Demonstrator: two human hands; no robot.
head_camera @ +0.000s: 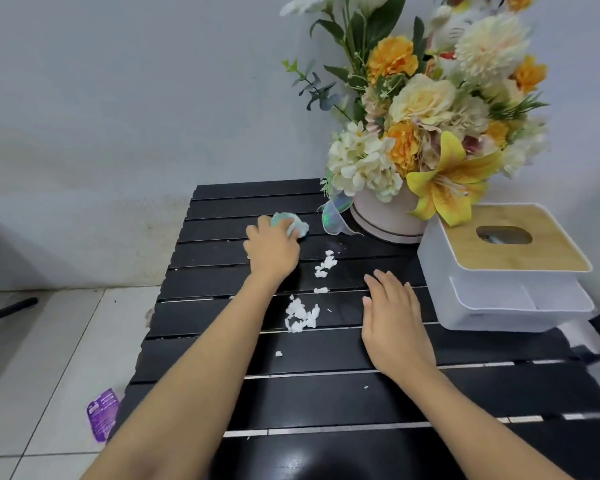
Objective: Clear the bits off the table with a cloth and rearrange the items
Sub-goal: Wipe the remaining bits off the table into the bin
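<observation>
A black slatted table point(326, 393) carries white crumbled bits: a larger clump point(300, 317) near the middle, a smaller trail point(326, 264) farther back and a few stray specks. My left hand point(272, 249) is far out on the table, fingers closed on a pale green cloth point(291, 225) that it presses on the slats, left of the bits. To the right of the bits, my right hand point(392, 313) lies flat and open, palm down on the table, beside the white tissue box point(492, 299) with a wooden lid.
A flower arrangement in a pale pink round pot point(388, 216) stands at the back right, touching the tissue box. A grey wall runs behind the table. On the tiled floor to the left lie a purple wrapper point(103, 414) and a dark bar point(7, 308).
</observation>
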